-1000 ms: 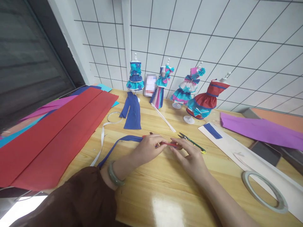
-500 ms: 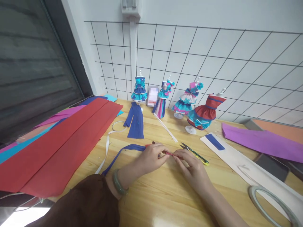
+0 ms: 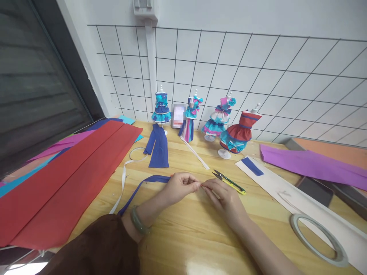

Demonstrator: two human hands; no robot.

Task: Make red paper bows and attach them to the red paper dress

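Over the middle of the wooden table (image 3: 183, 229), my left hand (image 3: 182, 187) and my right hand (image 3: 222, 193) meet at the fingertips. Both are pinched closed around a small red piece (image 3: 201, 184), mostly hidden by the fingers. A blue strip (image 3: 140, 188) runs from beside my left forearm to behind my left hand. Just beyond my right hand lie yellow and black snips (image 3: 231, 182), their blades pointing left. A flat blue fabric piece (image 3: 159, 151) rests farther back.
Several small dress forms, one in a red dress (image 3: 241, 130), stand along the back. Large red sheets (image 3: 71, 179) cover the left side. Right are a white strip (image 3: 286, 191), a tape roll (image 3: 295, 225), purple fabric (image 3: 309, 162) and a dark phone-like slab (image 3: 315, 191).
The whole view has shifted, so table items appear slightly farther left. The red piece between my fingertips shows less than before. Both hands stay pinched together.
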